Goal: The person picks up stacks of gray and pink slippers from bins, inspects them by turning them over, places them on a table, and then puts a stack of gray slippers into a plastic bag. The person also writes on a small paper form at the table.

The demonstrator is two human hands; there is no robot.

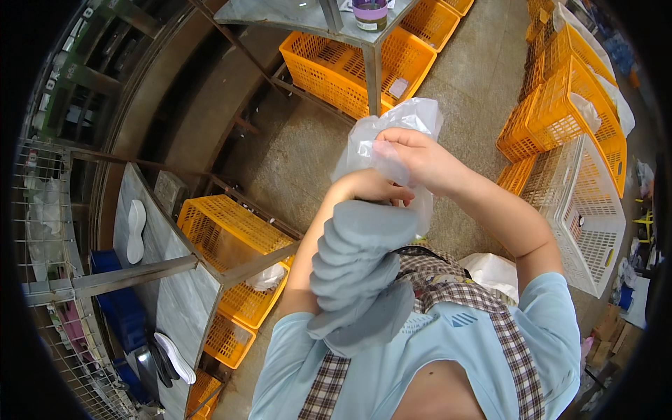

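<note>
A clear plastic bag (420, 115) is bunched between my two hands in the middle. My right hand (414, 157) pinches its upper part between thumb and fingers. Just below and to the left, my left hand (374, 186) has its fingers curled against the bag, their tips partly hidden. A stack of several grey shoe soles (360, 273) leans in the crook of my left arm, against my chest. The soles fan out, overlapping, with the top end close to my left hand.
Yellow crates (329, 66) stand under a metal table (280, 15) ahead, with a purple-rimmed tub (369, 15) on it. At left, a grey bench (178, 308) bears white soles (135, 231), with more yellow crates (227, 227) beneath. Stacked yellow crates (556, 105) and a white crate (588, 217) line the right.
</note>
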